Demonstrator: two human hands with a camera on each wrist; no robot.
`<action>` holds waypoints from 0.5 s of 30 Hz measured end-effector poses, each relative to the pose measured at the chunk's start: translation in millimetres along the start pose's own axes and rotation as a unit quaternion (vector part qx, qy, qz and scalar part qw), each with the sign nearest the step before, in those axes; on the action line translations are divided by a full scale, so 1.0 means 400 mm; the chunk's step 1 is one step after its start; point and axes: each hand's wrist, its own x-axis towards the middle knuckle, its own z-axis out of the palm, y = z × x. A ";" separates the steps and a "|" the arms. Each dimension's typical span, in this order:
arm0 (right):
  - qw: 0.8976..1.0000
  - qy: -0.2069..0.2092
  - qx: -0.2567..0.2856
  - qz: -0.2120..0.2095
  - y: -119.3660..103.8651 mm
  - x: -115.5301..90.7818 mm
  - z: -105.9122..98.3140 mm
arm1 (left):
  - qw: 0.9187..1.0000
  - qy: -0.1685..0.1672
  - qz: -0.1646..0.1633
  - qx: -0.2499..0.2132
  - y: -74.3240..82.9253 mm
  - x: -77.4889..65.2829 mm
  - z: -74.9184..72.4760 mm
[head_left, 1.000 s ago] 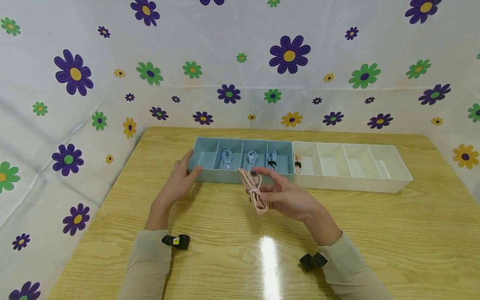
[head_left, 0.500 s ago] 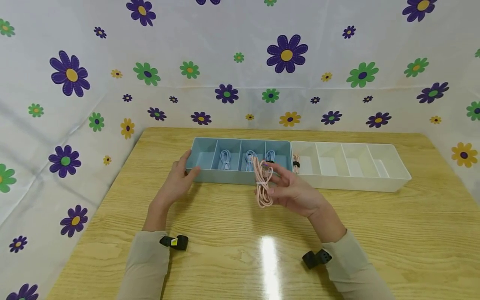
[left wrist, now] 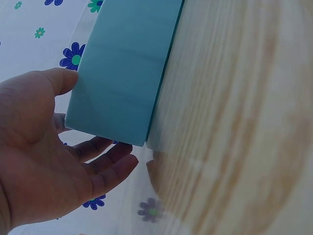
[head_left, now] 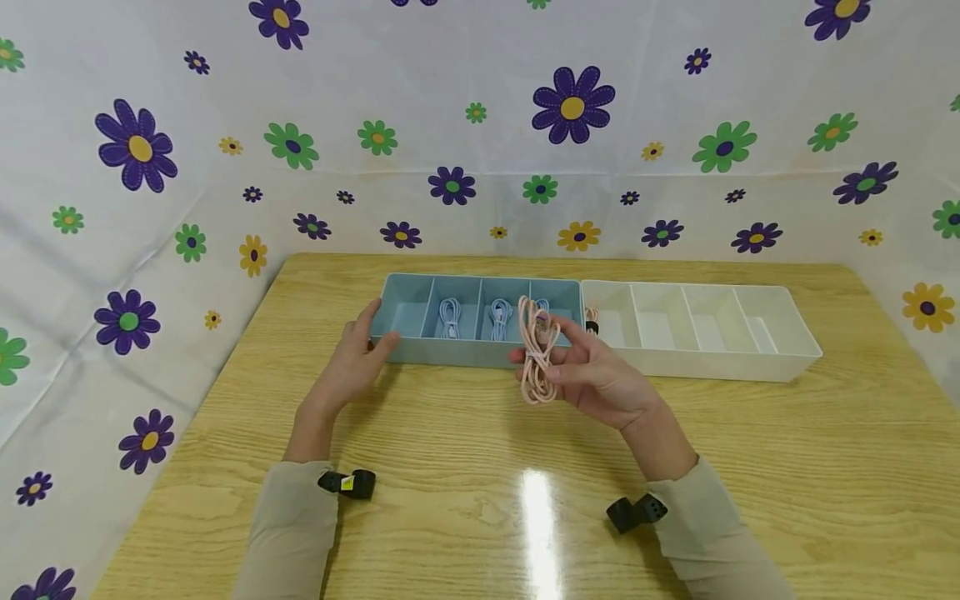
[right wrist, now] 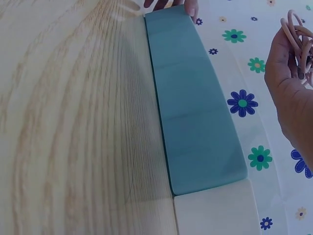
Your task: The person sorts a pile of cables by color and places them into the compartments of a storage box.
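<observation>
My right hand (head_left: pixel 600 379) pinches a coiled pink USB charging cable (head_left: pixel 537 358) between thumb and fingers, in the air over the front of the blue divided organizer box (head_left: pixel 450 352). A pale tie wraps the coil's middle; a metal plug shows near its top. In the right wrist view the pink coil (right wrist: pixel 304 46) is partly cut off. My left hand (head_left: pixel 348 367) grips the box's left front corner, thumb on the front rim and fingers at the end wall. In the left wrist view its lower fingers (left wrist: pixel 115 174) curve loosely past the box end (left wrist: pixel 117 73).
Coiled blue cables (head_left: pixel 450 318) lie in three of the box's compartments, the rightmost partly hidden by my right hand. A cream divided box (head_left: pixel 712 367) adjoins on the right; a pink cable with a black strap (head_left: pixel 592 323) sits in its leftmost compartment. Flowered cloth (head_left: pixel 480 150) hangs behind the table.
My right hand has moved slightly right and up with the pink cable, which has turned more upright. My left hand stays at the box's left corner.
</observation>
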 end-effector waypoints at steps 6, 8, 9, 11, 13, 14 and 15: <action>1.000 0.003 -0.005 -0.018 -0.010 -0.008 -0.012 | 1.000 0.001 -0.002 0.002 0.003 0.001 0.001; 1.000 0.003 -0.009 -0.021 -0.015 -0.012 -0.016 | 1.000 0.000 -0.003 0.004 0.003 0.001 0.002; 1.000 0.006 -0.011 -0.021 -0.018 -0.014 -0.017 | 1.000 0.000 -0.004 0.004 0.003 0.001 0.002; 1.000 0.010 -0.013 -0.022 -0.024 -0.016 -0.019 | 1.000 0.000 -0.005 0.005 0.004 0.001 0.001; 1.000 0.015 -0.013 -0.021 -0.028 -0.018 -0.022 | 1.000 0.001 -0.005 0.006 0.004 0.000 0.001; 1.000 0.019 -0.010 -0.020 -0.029 -0.019 -0.022 | 1.000 0.001 -0.005 0.006 0.004 0.000 0.001; 1.000 0.021 -0.006 -0.019 -0.031 -0.020 -0.023 | 1.000 0.001 -0.005 0.006 0.004 0.000 0.000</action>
